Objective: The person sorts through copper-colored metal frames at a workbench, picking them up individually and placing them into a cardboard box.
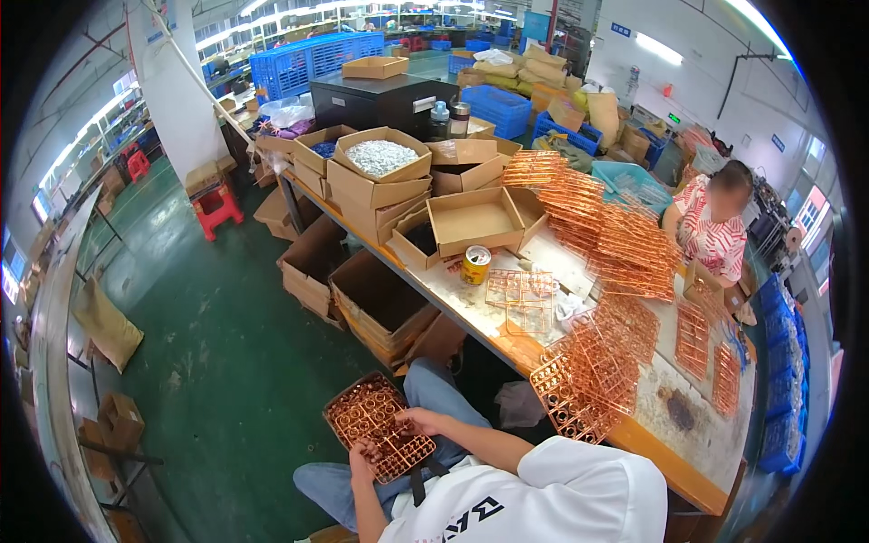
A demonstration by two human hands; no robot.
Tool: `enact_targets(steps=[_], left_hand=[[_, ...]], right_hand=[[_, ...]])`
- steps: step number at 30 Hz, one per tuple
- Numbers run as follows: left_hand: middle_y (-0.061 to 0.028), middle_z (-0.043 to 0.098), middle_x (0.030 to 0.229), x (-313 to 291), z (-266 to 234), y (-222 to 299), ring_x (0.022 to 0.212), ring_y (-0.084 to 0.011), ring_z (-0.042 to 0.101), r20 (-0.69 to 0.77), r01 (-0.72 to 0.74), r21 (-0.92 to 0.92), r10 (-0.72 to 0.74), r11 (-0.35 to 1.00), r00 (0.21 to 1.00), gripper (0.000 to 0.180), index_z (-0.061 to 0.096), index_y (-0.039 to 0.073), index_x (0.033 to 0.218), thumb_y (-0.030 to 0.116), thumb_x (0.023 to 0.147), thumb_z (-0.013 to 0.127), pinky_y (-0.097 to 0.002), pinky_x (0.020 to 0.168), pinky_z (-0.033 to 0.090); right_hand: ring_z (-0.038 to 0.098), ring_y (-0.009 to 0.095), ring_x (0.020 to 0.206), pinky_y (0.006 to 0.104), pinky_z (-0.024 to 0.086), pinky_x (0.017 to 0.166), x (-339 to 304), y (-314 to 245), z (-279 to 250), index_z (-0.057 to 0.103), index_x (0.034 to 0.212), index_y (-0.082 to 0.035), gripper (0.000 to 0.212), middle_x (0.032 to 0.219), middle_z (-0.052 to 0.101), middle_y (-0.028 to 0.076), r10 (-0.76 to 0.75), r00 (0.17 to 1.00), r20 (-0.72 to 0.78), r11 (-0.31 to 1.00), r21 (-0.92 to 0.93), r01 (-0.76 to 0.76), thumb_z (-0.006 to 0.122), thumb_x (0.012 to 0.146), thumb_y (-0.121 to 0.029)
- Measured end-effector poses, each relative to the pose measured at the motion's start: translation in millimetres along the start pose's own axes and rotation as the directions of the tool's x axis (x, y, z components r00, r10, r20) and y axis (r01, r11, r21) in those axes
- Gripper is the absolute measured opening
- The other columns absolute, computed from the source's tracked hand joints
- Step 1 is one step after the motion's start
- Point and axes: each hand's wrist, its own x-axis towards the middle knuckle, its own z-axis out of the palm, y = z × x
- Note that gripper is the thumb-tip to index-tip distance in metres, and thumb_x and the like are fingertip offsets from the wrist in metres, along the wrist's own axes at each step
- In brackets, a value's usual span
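An open shallow box of small copper-coloured parts point(364, 405) rests on my lap. Over its near side lies a copper-coloured lattice frame of small pieces point(404, 460). My left hand point(363, 454) is closed at the frame's left edge, fingers curled. My right hand point(418, 422) is closed on its far right edge, thumb and fingers pinched together. The fingertips are small in the picture, so any single piece between them cannot be made out.
The worktable point(656, 398) to my right bears stacked copper-coloured frames point(625, 240), a yellow can point(476, 264) and cardboard trays point(475, 220). A co-worker point(715, 217) sits across it. Open cartons point(380, 294) stand under its edge. Green floor point(217, 362) stretches left.
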Motion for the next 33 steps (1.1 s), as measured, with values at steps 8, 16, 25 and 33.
enact_targets(steps=[8, 16, 25, 33], left_hand=[[-0.0010, 0.033, 0.057, 2.4, -0.6, 2.5, 0.049, -0.0135, 0.030, 0.154, 0.188, -0.148, -0.165, 0.971, 0.974, 0.008, 0.035, 0.011, 0.065, 0.015, 0.066, 0.042, -0.0263, 0.048, 0.030], [-0.0020, 0.036, 0.057, 5.8, -2.4, -1.8, 0.052, -0.0152, 0.037, 0.131, 0.294, 0.007, -0.292, 0.956, 0.947, 0.026, 0.045, 0.010, 0.071, 0.035, 0.077, 0.046, -0.0265, 0.042, 0.031], [-0.0014, 0.055, 0.071, 11.2, -14.4, -10.0, 0.052, -0.0103, 0.049, -0.154, 0.068, 0.088, -0.053, 0.994, 0.987, 0.015, 0.055, 0.009, 0.088, 0.017, 0.077, 0.061, -0.0203, 0.035, 0.034], [-0.0031, 0.059, 0.071, -24.9, 33.8, 0.9, 0.057, -0.0110, 0.050, -0.244, -0.010, 0.726, 0.271, 0.687, 0.931, 0.021, 0.061, 0.000, 0.086, 0.011, 0.070, 0.068, -0.0264, 0.051, 0.040]], right_hand=[[0.055, 0.014, 0.078, 0.0277, 0.049, 0.069, -2.8, -15.3, -1.4, 0.056, 0.092, -0.009, 0.017, 0.080, 0.058, 0.002, 0.118, 0.989, 0.084, 0.992, 0.026, -0.120, 0.056, 0.083, -0.024], [0.060, 0.014, 0.073, 0.0267, 0.052, 0.062, 8.7, -0.6, -8.0, 0.058, 0.092, -0.004, 0.016, 0.086, 0.061, 0.006, 0.034, 0.999, 0.034, 0.998, -0.048, -0.033, 0.059, 0.081, -0.016], [0.061, 0.014, 0.069, 0.0222, 0.053, 0.060, 8.7, 3.9, -8.5, 0.059, 0.091, 0.002, 0.016, 0.083, 0.062, 0.010, 0.147, 0.989, -0.017, 0.976, -0.162, -0.148, 0.059, 0.078, -0.008], [0.058, 0.015, 0.065, 0.0265, 0.048, 0.058, -1.9, 10.9, -3.5, 0.059, 0.085, 0.002, 0.012, 0.077, 0.060, 0.008, -0.091, 0.992, -0.084, 0.898, -0.438, 0.045, 0.061, 0.075, -0.004]])
